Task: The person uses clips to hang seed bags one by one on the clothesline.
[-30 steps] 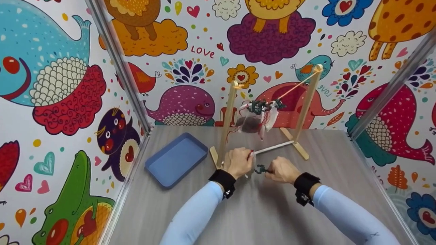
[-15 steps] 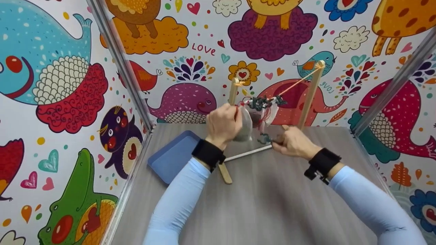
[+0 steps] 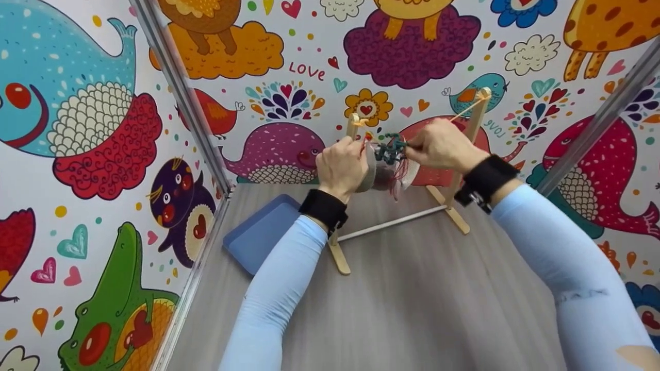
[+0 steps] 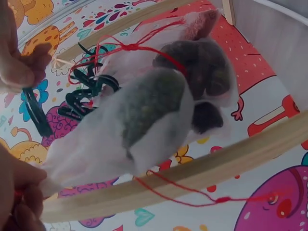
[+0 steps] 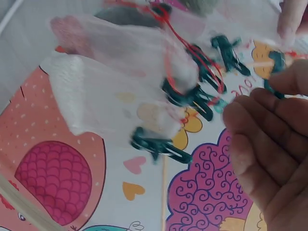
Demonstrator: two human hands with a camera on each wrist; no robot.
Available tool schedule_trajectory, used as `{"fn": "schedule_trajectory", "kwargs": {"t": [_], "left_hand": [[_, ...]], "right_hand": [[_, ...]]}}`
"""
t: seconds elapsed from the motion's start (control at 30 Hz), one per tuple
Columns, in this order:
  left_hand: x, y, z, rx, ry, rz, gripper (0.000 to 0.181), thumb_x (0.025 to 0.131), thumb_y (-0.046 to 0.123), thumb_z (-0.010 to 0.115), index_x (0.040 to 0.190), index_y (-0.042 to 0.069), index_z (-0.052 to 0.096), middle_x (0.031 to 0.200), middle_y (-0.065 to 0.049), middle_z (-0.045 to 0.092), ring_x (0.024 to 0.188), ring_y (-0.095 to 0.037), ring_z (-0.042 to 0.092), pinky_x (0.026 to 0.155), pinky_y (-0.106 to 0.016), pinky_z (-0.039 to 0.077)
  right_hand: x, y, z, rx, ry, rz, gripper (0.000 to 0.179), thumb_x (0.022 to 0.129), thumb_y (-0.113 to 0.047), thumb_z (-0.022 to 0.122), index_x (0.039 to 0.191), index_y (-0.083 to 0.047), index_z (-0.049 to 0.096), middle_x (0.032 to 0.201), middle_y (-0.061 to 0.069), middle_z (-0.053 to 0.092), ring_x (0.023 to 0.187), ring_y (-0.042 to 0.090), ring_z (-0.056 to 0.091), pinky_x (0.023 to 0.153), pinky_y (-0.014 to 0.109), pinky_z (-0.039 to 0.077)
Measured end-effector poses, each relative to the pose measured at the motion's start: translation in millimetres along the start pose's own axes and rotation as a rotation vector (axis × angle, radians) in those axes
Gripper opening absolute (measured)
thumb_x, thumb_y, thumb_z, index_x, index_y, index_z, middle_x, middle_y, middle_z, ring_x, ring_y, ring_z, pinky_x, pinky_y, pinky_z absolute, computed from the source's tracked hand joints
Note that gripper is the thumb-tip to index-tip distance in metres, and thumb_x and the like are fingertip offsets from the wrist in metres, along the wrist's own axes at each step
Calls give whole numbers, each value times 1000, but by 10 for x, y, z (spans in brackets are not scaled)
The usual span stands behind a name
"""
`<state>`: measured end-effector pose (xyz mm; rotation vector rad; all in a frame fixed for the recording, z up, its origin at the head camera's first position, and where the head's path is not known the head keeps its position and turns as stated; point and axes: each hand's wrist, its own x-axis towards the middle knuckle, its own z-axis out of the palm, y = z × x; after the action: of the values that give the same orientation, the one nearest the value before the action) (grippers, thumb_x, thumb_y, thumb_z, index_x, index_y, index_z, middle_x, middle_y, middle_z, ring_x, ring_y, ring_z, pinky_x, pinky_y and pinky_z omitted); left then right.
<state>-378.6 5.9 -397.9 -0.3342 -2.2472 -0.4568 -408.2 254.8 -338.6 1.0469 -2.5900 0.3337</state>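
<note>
My left hand (image 3: 342, 167) pinches the gathered neck of a white mesh drawstring bag (image 4: 154, 108) with dark green contents. Red drawstrings hang from the bag. Held by the thumb and fingers of my right hand (image 3: 442, 146) is a dark green clothespin (image 4: 37, 113), close to the cord. Several other green clothespins (image 5: 190, 98) sit along the cord (image 3: 466, 111), with more mesh bags hanging from them. One of these, a bag with white contents (image 5: 70, 91), hangs in the right wrist view. In the head view my hands partly hide the bags and the cord.
The cord runs between two wooden posts (image 3: 466, 139) on flat feet, joined low down by a white rod (image 3: 392, 223). A blue tray (image 3: 258, 234) stands on the grey table (image 3: 402, 304) left of the stand. Patterned walls (image 3: 289, 46) enclose the table.
Both hands have risen from the tabletop to the cord, the left bringing the bag, the right bringing the green clothespin. The right hand has come up beside the hanging clothespins.
</note>
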Motion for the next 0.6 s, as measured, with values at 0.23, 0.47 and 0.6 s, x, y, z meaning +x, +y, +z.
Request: {"fn": "schedule_trajectory", "kwargs": {"t": [0.23,0.47,0.6], "left_hand": [[39,-26,-6,22,-36,-32,22,103,25,77,86,12,85,74,-4,71,60,-25,71,54,-43,59],[55,-37,-3,21,-66,-17,19,104,25,76,91,15,87,76,-2,74,64,-27,76,57,-45,62],[76,-48,-8,26,-83,-13,19,104,26,77,94,15,88,77,-2,74,64,-26,76,57,-43,62]], "right_hand": [[405,50,-25,67,-107,-2,20,92,-11,79,76,-3,88,71,11,82,51,-1,46,51,20,37],[542,6,-119,169,-248,-129,35,89,-7,75,54,-9,72,51,-4,55,46,-10,32,48,17,22],[552,-14,-154,152,-255,-124,34,90,-7,77,56,-9,75,50,-2,61,46,-10,34,59,16,36]]}}
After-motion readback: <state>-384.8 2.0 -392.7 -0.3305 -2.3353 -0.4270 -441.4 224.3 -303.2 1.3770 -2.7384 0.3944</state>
